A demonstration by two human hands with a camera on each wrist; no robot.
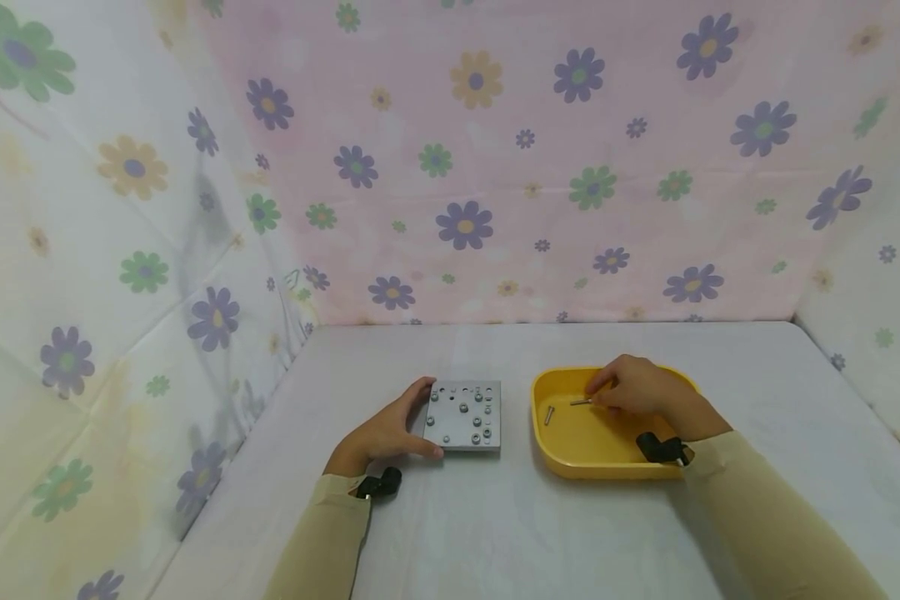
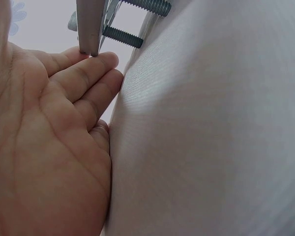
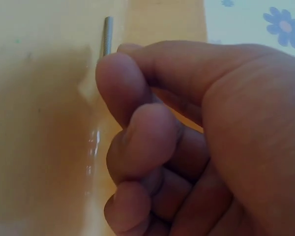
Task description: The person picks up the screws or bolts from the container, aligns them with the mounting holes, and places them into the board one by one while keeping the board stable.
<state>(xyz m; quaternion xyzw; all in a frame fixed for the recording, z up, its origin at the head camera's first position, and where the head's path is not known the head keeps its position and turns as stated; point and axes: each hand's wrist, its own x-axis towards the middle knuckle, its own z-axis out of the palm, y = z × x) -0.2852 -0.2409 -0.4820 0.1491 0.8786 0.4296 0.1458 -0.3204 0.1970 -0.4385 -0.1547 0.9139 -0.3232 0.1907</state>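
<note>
A square silver metal plate (image 1: 457, 429) with holes and several socket-head screws set in it sits left of the middle of the table. My left hand (image 1: 386, 432) grips it at its left side, thumb at the near edge and fingers at the far left corner. Threaded screw ends (image 2: 123, 37) stick out beneath the plate in the left wrist view. Over the yellow tray (image 1: 607, 472), my right hand (image 1: 637, 390) pinches a screw (image 3: 107, 35) between thumb and index finger, its threaded end pointing away. Another screw (image 1: 549, 415) lies in the tray's left part.
A white cloth-covered table (image 1: 450, 533) lies under everything. Flower-print curtains (image 1: 420, 167) enclose it at the back and both sides. Small black wrist cameras (image 1: 381, 483) sit at both cuffs.
</note>
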